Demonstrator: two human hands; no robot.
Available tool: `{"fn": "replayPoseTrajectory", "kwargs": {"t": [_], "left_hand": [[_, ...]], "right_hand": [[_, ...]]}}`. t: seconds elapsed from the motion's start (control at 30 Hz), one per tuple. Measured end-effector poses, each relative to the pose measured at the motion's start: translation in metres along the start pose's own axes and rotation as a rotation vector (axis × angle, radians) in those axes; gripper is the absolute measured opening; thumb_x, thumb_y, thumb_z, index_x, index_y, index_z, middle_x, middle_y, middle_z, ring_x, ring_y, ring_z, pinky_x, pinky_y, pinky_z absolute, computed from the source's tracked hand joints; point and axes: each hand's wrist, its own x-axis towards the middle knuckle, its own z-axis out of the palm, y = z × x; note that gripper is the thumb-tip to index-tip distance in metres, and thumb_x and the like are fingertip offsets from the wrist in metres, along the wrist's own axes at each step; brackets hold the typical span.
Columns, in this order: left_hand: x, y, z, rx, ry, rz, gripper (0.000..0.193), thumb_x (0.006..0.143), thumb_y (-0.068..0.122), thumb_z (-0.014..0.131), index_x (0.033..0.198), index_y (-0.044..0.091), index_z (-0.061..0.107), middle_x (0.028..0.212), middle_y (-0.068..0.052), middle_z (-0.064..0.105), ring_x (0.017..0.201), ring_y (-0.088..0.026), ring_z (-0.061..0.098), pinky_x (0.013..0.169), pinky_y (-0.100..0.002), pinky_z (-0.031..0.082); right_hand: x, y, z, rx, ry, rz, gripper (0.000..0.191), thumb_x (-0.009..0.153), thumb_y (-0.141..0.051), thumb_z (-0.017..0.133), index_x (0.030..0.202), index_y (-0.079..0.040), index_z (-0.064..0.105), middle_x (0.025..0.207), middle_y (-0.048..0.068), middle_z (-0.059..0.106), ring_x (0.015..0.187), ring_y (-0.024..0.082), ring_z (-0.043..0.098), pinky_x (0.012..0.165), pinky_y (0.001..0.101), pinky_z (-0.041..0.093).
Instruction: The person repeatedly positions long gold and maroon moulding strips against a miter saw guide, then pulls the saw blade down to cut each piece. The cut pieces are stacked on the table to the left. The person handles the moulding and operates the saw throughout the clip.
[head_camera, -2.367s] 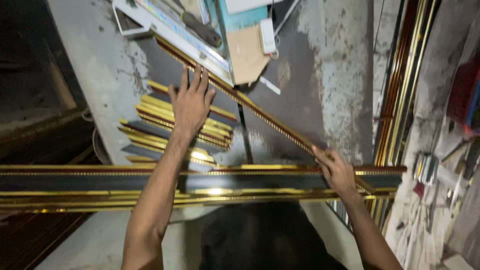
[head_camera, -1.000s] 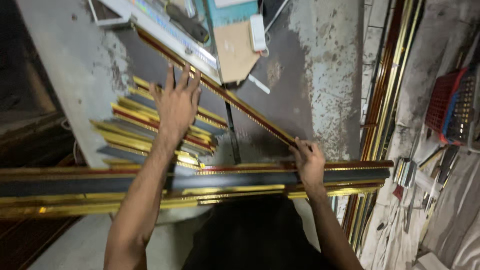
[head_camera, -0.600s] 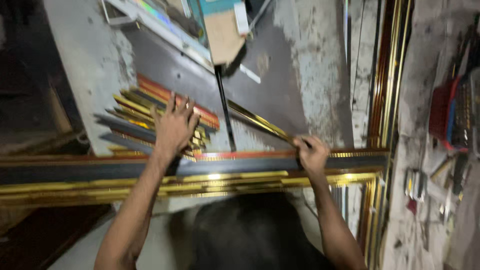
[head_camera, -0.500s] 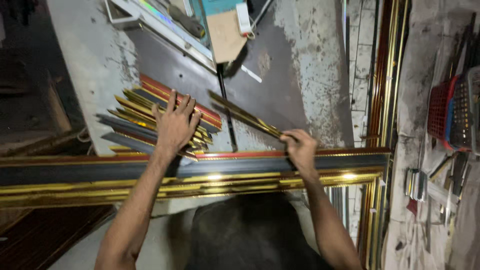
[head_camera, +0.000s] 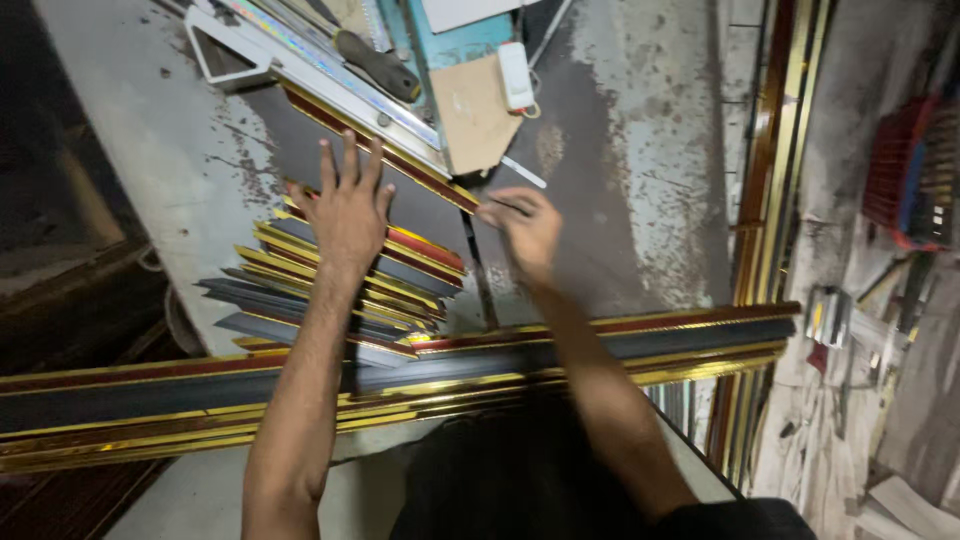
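Note:
My left hand (head_camera: 345, 205) lies flat with its fingers spread on a stack of short cut moulding pieces (head_camera: 300, 300), gold, red and grey. My right hand (head_camera: 527, 228) pinches the near end of a long red and gold moulding strip (head_camera: 385, 155). That strip runs up and to the left along a metal fence (head_camera: 330, 90) on the grey worktable (head_camera: 640, 150). Several long gold and dark mouldings (head_camera: 600, 350) lie crosswise along the table's near edge, under my forearms.
A cardboard piece (head_camera: 468, 110), a small white device (head_camera: 514, 72) and a dark tool handle (head_camera: 378, 62) sit at the back of the table. Long gold mouldings (head_camera: 775, 180) stand along the right side. A red crate (head_camera: 915, 170) and clutter lie on the floor at right.
My right hand has moved from the table's near edge toward the middle, pushing the long strip up and left along the fence. The left hand has stayed on the stack of cut pieces.

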Motion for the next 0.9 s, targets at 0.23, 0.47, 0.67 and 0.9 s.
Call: {"fn": "replayPoseTrajectory", "kwargs": {"t": [0.23,0.47,0.67,0.9], "left_hand": [[0.041,-0.008,-0.008,0.042,0.128,0.025,0.057,0.113,0.040,0.050,0.166,0.022,0.038,0.170,-0.013,0.032,0.155,-0.038,0.028,0.112,-0.078,0.022],[0.050,-0.017,-0.031,0.237,0.034,0.096,0.049,0.112,0.047,0.039,0.149,0.018,0.049,0.167,-0.004,0.038,0.159,-0.034,0.025,0.115,-0.076,0.013],[-0.001,-0.020,-0.036,0.000,0.048,0.110,0.055,0.110,0.046,0.041,0.152,0.012,0.050,0.162,-0.007,0.043,0.154,-0.034,0.027,0.109,-0.076,0.014],[-0.152,-0.077,-0.053,-0.221,0.304,-0.215,0.048,0.110,0.033,0.050,0.153,0.012,0.053,0.155,-0.009,0.055,0.152,-0.031,0.040,0.110,-0.065,0.029]], "right_hand": [[-0.020,-0.034,-0.143,-0.435,0.072,-0.166,0.019,0.098,-0.011,0.071,0.111,0.001,0.065,0.095,0.013,0.073,0.082,0.020,0.073,0.072,0.0337,0.062],[-0.044,-0.059,-0.159,-1.251,-0.376,-0.701,0.033,0.083,-0.030,0.075,0.109,-0.010,0.079,0.113,0.019,0.068,0.101,0.038,0.058,0.087,0.0512,0.044],[-0.038,-0.049,-0.135,-0.990,-0.203,-0.431,0.023,0.101,-0.028,0.068,0.110,-0.009,0.077,0.108,0.010,0.075,0.102,0.027,0.069,0.092,0.0379,0.054],[-0.007,-0.046,-0.070,-0.899,0.269,-0.659,0.072,0.105,-0.047,0.065,0.153,0.002,0.043,0.155,0.028,0.047,0.147,0.045,0.043,0.126,0.0543,0.030]]}}
